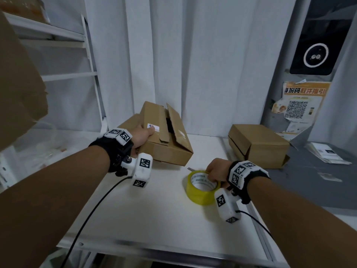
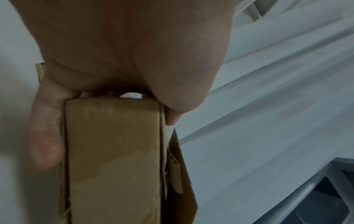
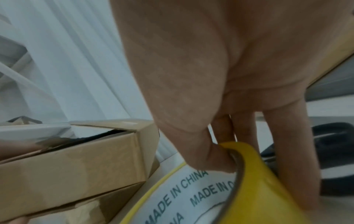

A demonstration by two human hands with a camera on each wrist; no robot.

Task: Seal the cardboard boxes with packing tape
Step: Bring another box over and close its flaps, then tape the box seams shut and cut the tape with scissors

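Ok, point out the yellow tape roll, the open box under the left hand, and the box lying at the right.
tape roll [image 1: 201, 196], head view, on its yellow outer side.
open box [image 1: 170, 151], head view, on its front side wall.
right box [image 1: 262, 141], head view, on its top face.
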